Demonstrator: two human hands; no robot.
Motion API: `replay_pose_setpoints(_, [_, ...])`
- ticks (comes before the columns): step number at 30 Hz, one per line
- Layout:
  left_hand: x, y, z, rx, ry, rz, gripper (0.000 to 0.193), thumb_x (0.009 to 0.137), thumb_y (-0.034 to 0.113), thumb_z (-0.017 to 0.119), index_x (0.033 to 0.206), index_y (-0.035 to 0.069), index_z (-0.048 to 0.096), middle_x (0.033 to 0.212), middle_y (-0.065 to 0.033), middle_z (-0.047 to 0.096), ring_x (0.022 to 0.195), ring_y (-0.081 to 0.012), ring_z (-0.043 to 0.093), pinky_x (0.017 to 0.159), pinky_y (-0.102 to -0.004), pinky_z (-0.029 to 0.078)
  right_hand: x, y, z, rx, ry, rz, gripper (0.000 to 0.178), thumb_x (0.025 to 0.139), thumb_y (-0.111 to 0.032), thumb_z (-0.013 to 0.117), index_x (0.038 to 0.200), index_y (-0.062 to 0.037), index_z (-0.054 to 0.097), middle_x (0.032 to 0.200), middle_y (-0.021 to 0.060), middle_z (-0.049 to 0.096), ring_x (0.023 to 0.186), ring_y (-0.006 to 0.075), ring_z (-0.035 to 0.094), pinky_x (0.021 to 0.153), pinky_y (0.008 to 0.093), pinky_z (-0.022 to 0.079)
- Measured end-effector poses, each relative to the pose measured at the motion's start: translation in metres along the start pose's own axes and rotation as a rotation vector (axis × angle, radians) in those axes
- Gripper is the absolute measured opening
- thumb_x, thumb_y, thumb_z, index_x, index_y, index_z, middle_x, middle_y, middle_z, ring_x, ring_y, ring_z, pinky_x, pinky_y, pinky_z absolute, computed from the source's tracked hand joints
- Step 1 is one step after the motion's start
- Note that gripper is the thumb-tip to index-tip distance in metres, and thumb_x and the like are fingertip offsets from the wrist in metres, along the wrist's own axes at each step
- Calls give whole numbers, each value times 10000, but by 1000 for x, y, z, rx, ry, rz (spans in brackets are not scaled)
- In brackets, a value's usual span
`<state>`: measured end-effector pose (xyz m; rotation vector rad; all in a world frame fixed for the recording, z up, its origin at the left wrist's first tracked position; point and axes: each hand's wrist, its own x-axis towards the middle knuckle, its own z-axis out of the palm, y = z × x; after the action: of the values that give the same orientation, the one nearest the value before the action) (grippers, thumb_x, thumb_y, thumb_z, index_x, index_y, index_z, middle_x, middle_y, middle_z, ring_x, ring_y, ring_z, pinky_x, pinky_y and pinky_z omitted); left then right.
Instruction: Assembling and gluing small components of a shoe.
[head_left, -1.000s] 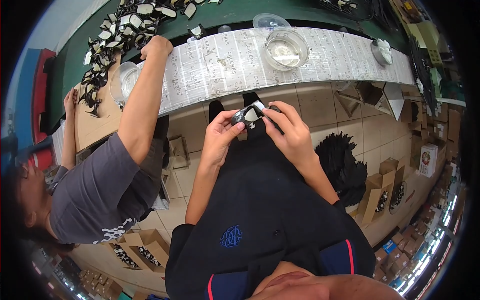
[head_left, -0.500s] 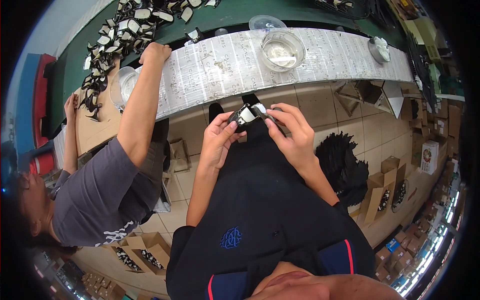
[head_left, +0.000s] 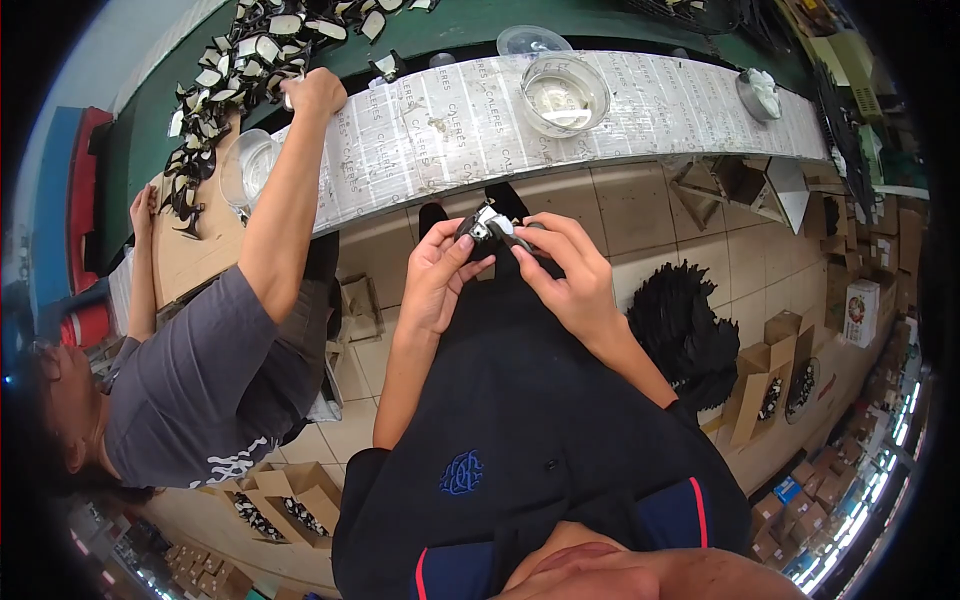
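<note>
Through the head view I have my left hand (head_left: 435, 275) clamped by thumb and fingers on a small black-and-white piece (head_left: 481, 234), held just short of the pale covered bench (head_left: 400, 145). My right hand (head_left: 572, 265) pinches a white-tipped dark part (head_left: 503, 226) against its right side; whether they join I can't tell, and fingers hide the long axis.
</note>
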<state>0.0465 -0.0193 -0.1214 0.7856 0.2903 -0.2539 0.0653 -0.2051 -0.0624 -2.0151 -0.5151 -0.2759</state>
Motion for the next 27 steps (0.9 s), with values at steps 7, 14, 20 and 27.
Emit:
replay_pose_setpoints(7, [0,-2,-2,-2,2,2,283,968,135,592,1217,10,539,1113,-81,648,954,-140,654,846,-325,587,2,9,-8,-166,105,-57,274,775,7,746,1037,-12,665,1070,139,623,886,276,657,727,335,553])
replay_pose_setpoints(14, [1,-5,-6,-18,9,-6,276,975,137,580,1218,13,540,1093,-66,651,944,-120,649,847,-325,587,5,5,-14,-93,124,0,266,783,6,744,1038,-7,669,1066,140,627,883,271,656,733,326,550])
replay_pose_setpoints(20, [2,-1,0,-16,6,-6,267,979,132,571,1216,12,542,1087,-60,649,938,-113,646,845,-325,588,2,-2,-6,-21,14,-19,265,786,2,746,1039,-9,669,1057,138,626,871,268,660,714,320,557])
replay_pose_setpoints(27, [2,-1,-2,-17,17,-4,259,980,125,568,1211,10,543,1078,-55,645,936,-109,644,845,-326,589,5,12,-12,-138,127,5,249,787,6,740,1028,-7,675,1049,140,628,863,262,661,703,317,556])
